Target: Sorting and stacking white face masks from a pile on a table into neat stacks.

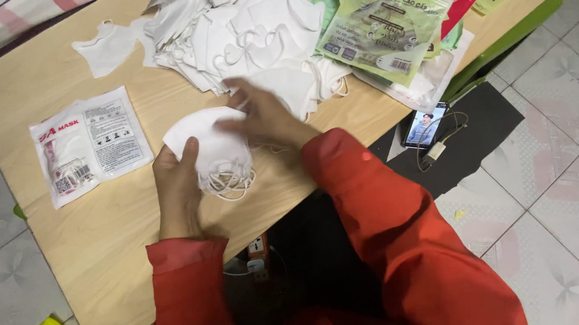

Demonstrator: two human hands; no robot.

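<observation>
The wooden counter (108,260) carries a heap of white masks (241,31) just beyond the fingers of the right hand (263,120). The left hand (177,186) grips a small stack of masks (212,150), its fingers closed around it, while the right fingers, blurred, rest on top; a flat sealed packet (91,144) lies left of the left fingers.

Home setting used for small-scale packing work, not a factory floor. Low wooden table (101,254) set directly on a tiled floor (559,186) with pale flower-pattern tiles; worker seated at floor level. Table heaped with a pile of loose white face masks (241,31), one sealed white mask packet (91,144) lying apart, a stack of green printed packaging bags (381,26) at the far corner. Domestic signs: smartphone (425,127) with charging cable lying on a black mat (475,138) beside the table, a power strip (257,251) under the table edge, pink-and-white patterned fabric (19,18) like bedding at the top left. No machinery, shelving or workbench visible
</observation>
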